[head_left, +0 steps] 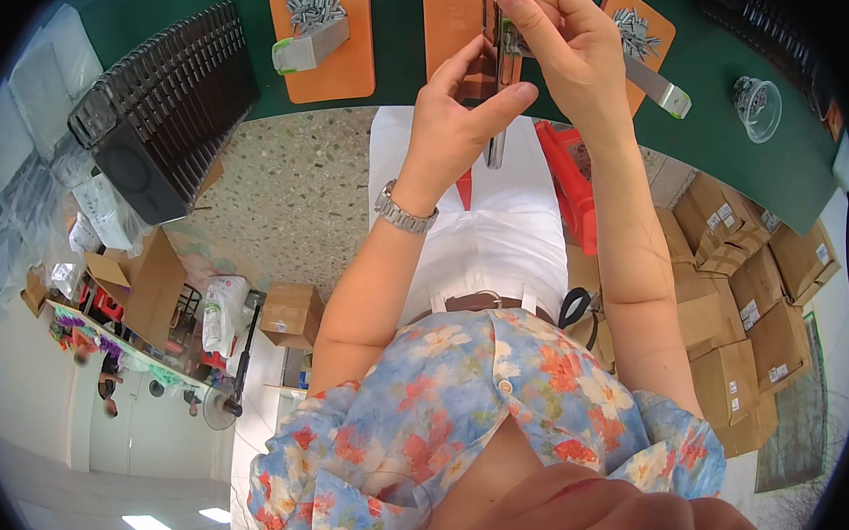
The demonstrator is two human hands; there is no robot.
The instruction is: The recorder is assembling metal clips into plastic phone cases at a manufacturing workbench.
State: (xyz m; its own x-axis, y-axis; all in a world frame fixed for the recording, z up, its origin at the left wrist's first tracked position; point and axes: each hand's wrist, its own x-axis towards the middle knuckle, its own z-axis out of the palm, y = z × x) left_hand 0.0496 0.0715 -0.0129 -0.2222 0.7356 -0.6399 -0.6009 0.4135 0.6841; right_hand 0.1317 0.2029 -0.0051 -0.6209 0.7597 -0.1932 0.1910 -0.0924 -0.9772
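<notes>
My left hand, a metal watch on its wrist, grips a dark, glossy, narrow case seen nearly edge-on. It is held over the table's near edge, its lower end above my lap. My right hand is closed in a pinch at the case's right side. A small part with a green end shows at its fingertips, too small to name. Beside that hand lies a silver metal bar with a green tip, partly hidden by the wrist. Small metal pins are heaped on an orange board behind it.
Left on the green table, another orange board bears pins and a green-tipped bar. A row of dark cases stands far left. A clear cup stands right. Cardboard boxes and a red stool are below.
</notes>
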